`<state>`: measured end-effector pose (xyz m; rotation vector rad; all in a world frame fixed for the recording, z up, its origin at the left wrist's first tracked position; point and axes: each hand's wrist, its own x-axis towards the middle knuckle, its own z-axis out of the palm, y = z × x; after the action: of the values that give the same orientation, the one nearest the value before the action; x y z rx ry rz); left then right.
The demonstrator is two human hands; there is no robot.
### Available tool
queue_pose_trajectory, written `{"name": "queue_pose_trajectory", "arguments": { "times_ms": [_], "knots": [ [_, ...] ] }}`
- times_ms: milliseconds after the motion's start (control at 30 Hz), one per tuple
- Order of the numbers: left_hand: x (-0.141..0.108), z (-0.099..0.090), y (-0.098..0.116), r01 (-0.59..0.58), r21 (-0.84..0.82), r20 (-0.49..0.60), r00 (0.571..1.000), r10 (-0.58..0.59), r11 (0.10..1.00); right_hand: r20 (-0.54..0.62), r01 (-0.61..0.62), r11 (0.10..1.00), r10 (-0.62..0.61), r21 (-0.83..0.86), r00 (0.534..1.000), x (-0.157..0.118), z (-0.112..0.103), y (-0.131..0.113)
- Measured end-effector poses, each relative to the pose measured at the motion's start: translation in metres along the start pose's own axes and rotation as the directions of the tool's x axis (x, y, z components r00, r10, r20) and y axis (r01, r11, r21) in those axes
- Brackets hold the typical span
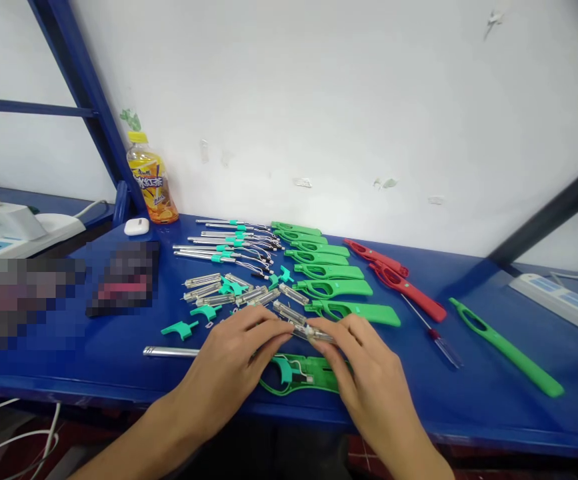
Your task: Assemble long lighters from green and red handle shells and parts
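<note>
Both my hands meet over a small clear cartridge [299,329] near the table's front edge. My left hand [239,353] pinches its left end between thumb and fingers. The right end sits between the thumb and fingers of my right hand [363,357]. Just below lies an open green casing half [319,373], holding a teal trigger [285,370] and thin wires. A metal tube [171,351] sticks out to the left, partly hidden by my left hand. More clear cartridges [203,290] and loose teal triggers [180,329] lie beyond my left hand.
Metal tubes with wires [223,241] lie behind the cartridges. Green casings [333,288] form a column, with red casings [409,290], a screwdriver [441,343] and a long green casing [509,350] rightward. A drink bottle [153,183], white case [137,227] and power strip [563,300] stand farther out.
</note>
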<state>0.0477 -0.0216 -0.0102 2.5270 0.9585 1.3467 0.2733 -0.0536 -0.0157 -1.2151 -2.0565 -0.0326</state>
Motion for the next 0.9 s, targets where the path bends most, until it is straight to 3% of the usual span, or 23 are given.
{"name": "queue_pose_trajectory", "arguments": {
  "times_ms": [433,900],
  "knots": [
    [-0.0020,0.0021,-0.0023,-0.001,-0.009,0.048,0.999,0.002,1.000,0.101,-0.012,1.000,0.014,-0.024,0.995,-0.0052,-0.0020,-0.0081],
    [-0.0019,0.0010,0.0007,-0.017,-0.015,0.063,0.998,0.018,1.000,0.100,-0.019,1.000,0.020,-0.012,0.995,-0.0046,-0.0030,-0.0097]
  ]
}}
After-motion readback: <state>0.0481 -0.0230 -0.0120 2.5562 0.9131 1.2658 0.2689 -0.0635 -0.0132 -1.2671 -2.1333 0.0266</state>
